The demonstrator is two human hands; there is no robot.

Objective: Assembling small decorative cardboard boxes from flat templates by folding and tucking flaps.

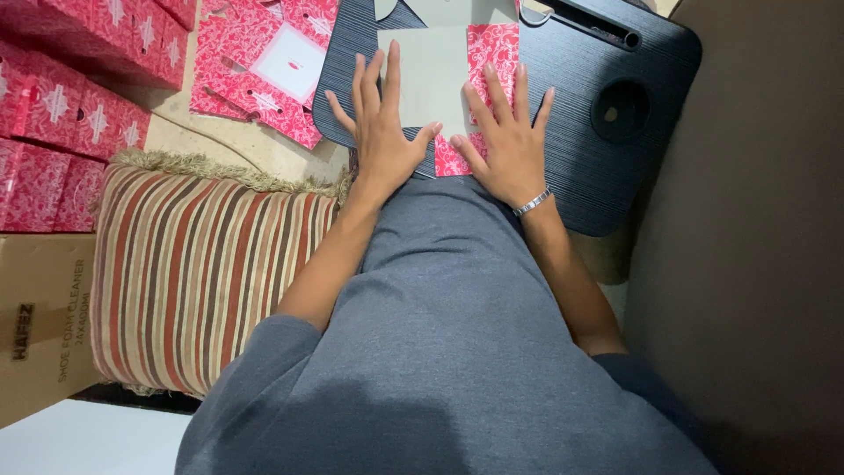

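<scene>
A flat cardboard box blank (444, 75), pale grey inside with a red and white patterned flap (494, 48), lies on a dark lap desk (571, 132). My left hand (380, 132) presses flat on the grey part, fingers spread. On the patterned flap at the blank's right edge my right hand (507, 141) lies flat, a metal bracelet on its wrist. Neither hand grips anything.
Unfolded red patterned box blanks (264, 70) lie on the floor left of the desk. Folded red boxes (61, 114) are stacked at far left above a brown carton (40, 325). A striped cushion (193, 273) sits beside my left arm. The desk has a round cup recess (620, 110).
</scene>
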